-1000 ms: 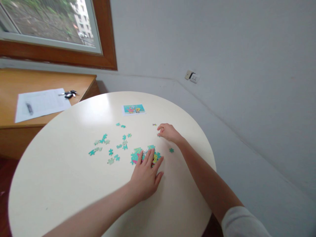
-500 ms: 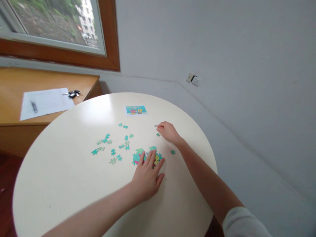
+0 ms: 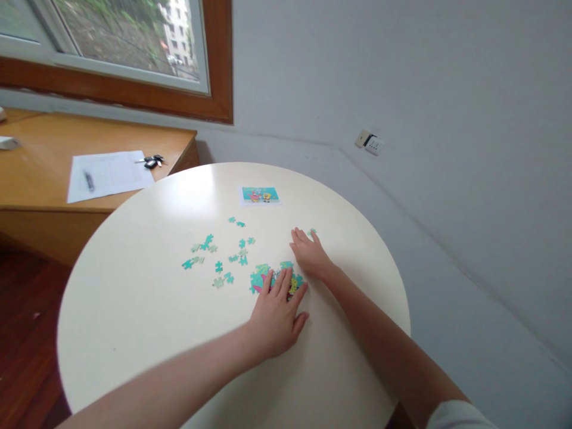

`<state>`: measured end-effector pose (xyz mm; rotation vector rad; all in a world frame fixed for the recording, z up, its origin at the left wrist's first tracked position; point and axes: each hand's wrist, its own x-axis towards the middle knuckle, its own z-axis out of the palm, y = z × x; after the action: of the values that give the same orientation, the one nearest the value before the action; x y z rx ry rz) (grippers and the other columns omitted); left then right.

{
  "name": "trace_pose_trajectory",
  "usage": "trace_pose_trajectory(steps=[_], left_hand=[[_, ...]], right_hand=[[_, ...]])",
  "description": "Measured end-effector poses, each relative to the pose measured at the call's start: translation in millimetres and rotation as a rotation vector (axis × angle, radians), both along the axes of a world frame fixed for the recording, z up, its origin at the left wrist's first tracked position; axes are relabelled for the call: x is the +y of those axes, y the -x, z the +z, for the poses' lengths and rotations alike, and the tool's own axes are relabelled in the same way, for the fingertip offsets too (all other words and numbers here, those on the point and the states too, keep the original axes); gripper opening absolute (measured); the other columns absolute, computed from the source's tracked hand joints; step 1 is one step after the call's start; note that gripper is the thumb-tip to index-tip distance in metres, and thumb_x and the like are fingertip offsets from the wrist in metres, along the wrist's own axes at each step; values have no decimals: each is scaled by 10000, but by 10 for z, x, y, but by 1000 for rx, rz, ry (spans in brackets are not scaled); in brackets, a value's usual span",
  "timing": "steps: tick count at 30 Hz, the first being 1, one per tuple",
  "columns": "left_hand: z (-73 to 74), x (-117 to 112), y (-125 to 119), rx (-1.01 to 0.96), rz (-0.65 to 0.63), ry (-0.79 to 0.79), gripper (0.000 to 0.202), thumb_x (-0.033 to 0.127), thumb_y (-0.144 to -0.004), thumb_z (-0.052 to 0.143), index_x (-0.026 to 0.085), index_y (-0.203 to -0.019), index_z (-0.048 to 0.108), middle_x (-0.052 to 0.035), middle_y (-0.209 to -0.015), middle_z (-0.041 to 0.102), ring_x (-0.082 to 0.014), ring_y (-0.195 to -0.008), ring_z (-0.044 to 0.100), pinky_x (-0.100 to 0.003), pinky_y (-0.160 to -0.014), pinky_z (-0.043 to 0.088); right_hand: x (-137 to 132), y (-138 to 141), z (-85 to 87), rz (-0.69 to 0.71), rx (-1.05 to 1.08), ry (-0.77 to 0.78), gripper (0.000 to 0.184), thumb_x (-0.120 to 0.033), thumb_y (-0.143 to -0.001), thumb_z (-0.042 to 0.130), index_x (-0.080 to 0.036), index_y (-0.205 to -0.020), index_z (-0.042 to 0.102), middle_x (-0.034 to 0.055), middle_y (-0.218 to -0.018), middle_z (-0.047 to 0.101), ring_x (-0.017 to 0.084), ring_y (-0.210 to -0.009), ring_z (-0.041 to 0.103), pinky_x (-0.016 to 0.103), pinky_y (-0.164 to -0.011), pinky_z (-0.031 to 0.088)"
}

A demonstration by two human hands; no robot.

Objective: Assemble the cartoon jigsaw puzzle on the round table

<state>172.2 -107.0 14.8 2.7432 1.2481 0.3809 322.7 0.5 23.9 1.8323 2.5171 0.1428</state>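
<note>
My left hand (image 3: 277, 316) lies flat with fingers spread over a joined patch of jigsaw puzzle (image 3: 259, 279), teal with pink and yellow parts, and covers much of it. To its upper right, my right hand (image 3: 309, 253) rests low over the table, palm down with fingers stretched out. A loose puzzle piece (image 3: 311, 232) shows at the tip of its outer finger. Whether other pieces lie under that palm is hidden. Left of the patch, several loose teal and pale green pieces (image 3: 218, 267) are scattered.
A small picture card (image 3: 260, 195) with cartoon figures lies toward the far side of the round white table (image 3: 156, 310). On the wooden desk (image 3: 102, 128) at left are a paper sheet (image 3: 109, 170), a pen (image 3: 89, 180) and keys (image 3: 152, 161). A wall stands close on the right.
My right hand has gone from a pinch by a small piece to stretched fingers, slightly closer to the patch. My left hand stays on the patch. The camera view has shifted a little.
</note>
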Motion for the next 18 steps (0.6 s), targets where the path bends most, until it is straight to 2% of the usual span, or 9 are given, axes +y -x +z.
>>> trace_pose_trajectory(steps=[6, 11, 18], left_hand=[[51, 0, 5, 9, -3, 40, 546, 491, -928, 319, 191, -1371, 427, -181, -1458, 370, -314, -1382, 268, -531, -1113, 191], [65, -2, 7, 9, -12, 41, 553, 482, -929, 326, 163, -1368, 428, -198, -1459, 358, -320, -1383, 262, -531, -1117, 191], [58, -8, 7, 3, -8, 30, 541, 483, -924, 336, 169, -1347, 461, -202, -1453, 364, -329, -1376, 276, -531, -1108, 209]], right_hand=[[-363, -58, -14, 67, -16, 34, 508, -245, -959, 186, -53, -1387, 383, 197, -1462, 355, 254, -1367, 325, 502, -1122, 175], [-595, -130, -4, 48, 12, 110, 545, -287, -969, 123, -63, -1420, 330, 174, -1483, 319, 231, -1390, 280, 517, -1135, 116], [-913, -245, -93, 2, 67, 96, 566, -332, -963, 99, -122, -1438, 322, 151, -1473, 343, 244, -1389, 281, 561, -1124, 84]])
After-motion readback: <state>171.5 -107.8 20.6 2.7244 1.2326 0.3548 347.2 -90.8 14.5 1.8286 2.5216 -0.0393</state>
